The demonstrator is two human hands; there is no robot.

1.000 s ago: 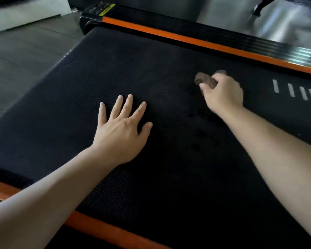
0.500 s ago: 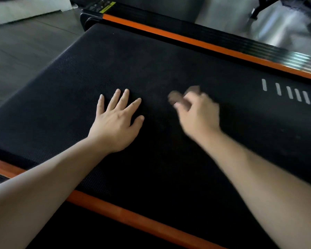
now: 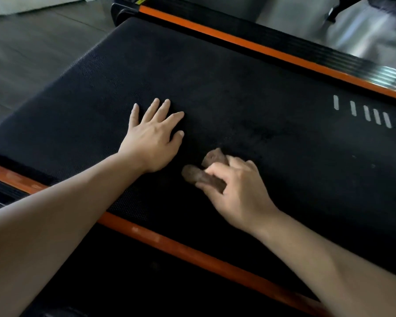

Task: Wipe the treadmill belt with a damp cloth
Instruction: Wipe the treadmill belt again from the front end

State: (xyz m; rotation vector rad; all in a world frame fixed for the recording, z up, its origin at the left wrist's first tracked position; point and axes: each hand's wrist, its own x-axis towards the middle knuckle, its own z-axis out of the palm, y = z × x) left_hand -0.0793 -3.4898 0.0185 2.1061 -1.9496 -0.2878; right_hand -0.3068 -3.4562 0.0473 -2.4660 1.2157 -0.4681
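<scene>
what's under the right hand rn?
A bunched brown cloth, gripped by the right hand, on the black belt. Two lumps of it poke out on the far side; the rest, and the belt beneath, is covered by the hand.

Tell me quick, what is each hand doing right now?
Left hand: open, fingers spread flat on the treadmill belt.
Right hand: closed round a bunched brown cloth, pressing it on the belt.

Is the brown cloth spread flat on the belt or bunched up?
Bunched up: the brown cloth is a wad gripped in the right hand, two lumps poking past its curled fingers.
</scene>
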